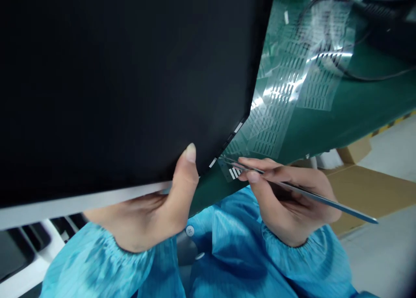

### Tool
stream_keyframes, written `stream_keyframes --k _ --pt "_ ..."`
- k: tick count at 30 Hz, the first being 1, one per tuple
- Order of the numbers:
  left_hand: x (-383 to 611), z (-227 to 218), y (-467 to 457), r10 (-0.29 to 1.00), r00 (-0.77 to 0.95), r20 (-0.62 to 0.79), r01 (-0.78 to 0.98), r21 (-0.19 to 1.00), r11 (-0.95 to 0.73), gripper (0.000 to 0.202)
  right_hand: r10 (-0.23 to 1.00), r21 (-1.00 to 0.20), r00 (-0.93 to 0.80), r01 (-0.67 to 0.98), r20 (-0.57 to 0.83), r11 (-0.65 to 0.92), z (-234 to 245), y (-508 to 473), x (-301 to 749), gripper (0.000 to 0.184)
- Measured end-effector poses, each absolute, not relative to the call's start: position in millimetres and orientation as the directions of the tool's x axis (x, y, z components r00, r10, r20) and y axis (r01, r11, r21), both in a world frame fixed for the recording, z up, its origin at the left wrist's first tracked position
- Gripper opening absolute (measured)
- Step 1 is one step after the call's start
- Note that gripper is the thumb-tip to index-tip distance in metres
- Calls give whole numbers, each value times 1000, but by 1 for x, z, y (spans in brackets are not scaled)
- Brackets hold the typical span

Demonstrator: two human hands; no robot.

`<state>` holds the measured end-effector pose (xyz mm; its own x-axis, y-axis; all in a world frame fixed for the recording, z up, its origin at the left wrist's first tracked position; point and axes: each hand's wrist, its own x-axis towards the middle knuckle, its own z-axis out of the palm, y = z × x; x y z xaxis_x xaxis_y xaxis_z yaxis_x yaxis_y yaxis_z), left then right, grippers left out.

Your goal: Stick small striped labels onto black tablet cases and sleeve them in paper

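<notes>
A large flat black panel [130, 81] with a pale lower edge fills the upper left. My left hand [162, 207] grips that lower edge, thumb on the dark face and fingers hidden beneath. White strips [212, 162] sit along the panel's slanted corner edge. Between the thumb and fingers of my right hand [289, 194] is a pair of metal tweezers [312, 196]. Their tips are close to the corner strip; whether they touch it or hold anything I cannot tell. Just below the tips lies a clear sheet with several white strips [234, 173].
Clear slotted plastic sheets [282, 90] lie overlapped on the green mat [357, 103] to the right of the panel. Dark cables [367, 78] run over the upper right. A cardboard box [367, 189] stands lower right, beyond the mat's edge. Black-and-white items [29, 250] are lower left.
</notes>
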<state>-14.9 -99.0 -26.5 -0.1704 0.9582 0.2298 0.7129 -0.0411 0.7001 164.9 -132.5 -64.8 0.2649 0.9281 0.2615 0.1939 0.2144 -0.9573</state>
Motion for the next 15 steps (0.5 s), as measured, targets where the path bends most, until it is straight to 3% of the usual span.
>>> stream_keyframes --k 3,6,9,12,14,15 --pt "-9 -19 -94 916 -46 399 808 554 -201 11 949 -951 188 231 252 207 -67 -133 166 30" --pt "-2 -15 -88 900 -101 424 765 612 -203 13 945 -948 192 233 264 217 -69 -133 167 30" --pt "-4 -15 -81 936 -220 276 635 768 -77 12 919 -970 319 155 230 189 -67 -132 169 23" --pt "-21 -14 -73 950 -310 35 340 937 77 27 897 -996 433 31 90 86 -63 -128 170 18" --pt "-43 -7 -70 944 -315 -95 219 961 169 35 882 -999 471 -8 33 42 -60 -124 171 18" --pt "-55 -1 -70 933 -332 -141 262 936 235 38 875 -999 484 -12 24 34 -60 -121 171 18"
